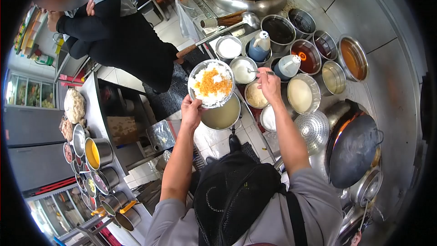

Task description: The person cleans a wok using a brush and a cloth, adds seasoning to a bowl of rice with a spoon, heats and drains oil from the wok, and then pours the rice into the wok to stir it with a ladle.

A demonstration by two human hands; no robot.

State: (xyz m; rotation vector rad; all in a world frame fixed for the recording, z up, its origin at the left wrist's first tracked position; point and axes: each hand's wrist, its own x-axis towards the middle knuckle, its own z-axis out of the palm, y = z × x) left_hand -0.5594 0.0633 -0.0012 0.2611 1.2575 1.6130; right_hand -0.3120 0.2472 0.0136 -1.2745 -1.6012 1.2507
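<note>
Black garment, crosswise spoon, tip leftward

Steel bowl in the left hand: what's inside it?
The steel bowl in the left hand holds white food, apparently rice, partly topped with an orange, crumbly layer. The food covers the bowl's bottom, so anything deeper cannot be seen.

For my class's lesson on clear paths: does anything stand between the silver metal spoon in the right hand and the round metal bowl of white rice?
Only the rim of the round metal container of white contents appears between the spoon and the bowl; nothing else visibly blocks the way. How deep the spoon sits is unclear.
</note>
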